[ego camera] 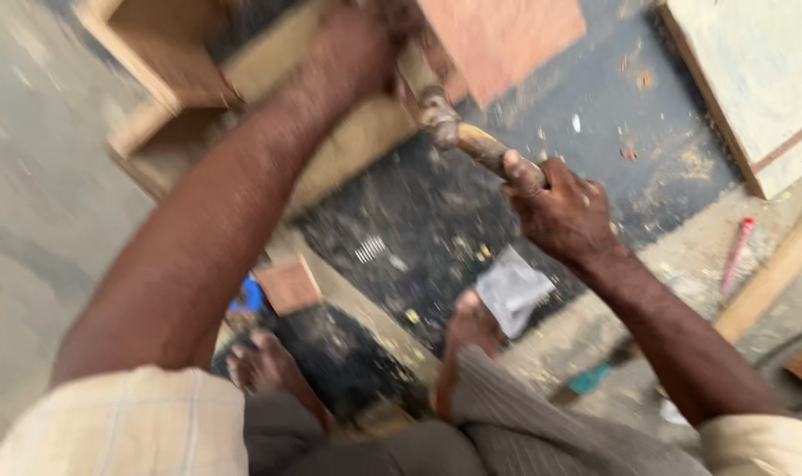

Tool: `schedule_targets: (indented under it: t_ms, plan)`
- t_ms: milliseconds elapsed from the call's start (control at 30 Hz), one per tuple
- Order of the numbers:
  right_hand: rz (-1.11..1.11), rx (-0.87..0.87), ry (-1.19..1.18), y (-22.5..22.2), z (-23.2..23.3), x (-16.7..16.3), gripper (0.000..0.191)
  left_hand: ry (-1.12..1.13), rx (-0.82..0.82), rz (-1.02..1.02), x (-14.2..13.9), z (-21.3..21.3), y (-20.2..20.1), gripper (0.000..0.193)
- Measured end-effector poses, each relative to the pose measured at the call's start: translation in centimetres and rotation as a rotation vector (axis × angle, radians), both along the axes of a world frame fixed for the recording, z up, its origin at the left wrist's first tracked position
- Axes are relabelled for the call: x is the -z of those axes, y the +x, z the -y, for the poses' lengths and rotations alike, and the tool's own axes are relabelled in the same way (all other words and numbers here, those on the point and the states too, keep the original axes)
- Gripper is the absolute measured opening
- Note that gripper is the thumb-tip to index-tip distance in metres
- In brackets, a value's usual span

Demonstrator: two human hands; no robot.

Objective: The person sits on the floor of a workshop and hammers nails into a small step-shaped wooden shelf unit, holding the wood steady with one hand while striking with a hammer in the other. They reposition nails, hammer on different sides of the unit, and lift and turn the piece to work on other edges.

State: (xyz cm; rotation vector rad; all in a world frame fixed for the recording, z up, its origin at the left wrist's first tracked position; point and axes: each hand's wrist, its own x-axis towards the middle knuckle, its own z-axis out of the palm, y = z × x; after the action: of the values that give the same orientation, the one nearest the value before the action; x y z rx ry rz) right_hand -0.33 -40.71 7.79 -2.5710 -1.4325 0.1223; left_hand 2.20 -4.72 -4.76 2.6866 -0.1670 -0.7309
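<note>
Firmly, right hand (564, 211) clenches hammer (471, 141) handle's end; head beyond looks heavy, stiff. Left hand (357, 53) w/ wood frame (348, 141): grip can't tell.

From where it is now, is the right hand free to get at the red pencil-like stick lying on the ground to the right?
Probably not right away. The right hand is closed around a wooden tool handle, so it is occupied. The red stick lies in the open, apart from the hand, with nothing over it.
</note>
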Motion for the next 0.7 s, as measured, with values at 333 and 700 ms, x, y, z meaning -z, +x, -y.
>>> schedule_targets:
  t_ms: [333,700]
  plan:
    - [-0.181,0.054,0.022,0.1,-0.9,-0.3,0.054,0.204,0.047,0.51,-0.9,2.1,-0.1,0.092]
    - [-0.124,-0.039,0.152,0.0,-0.8,0.2,0.056,0.271,0.115,0.566,-0.8,1.1,-0.1,0.086]
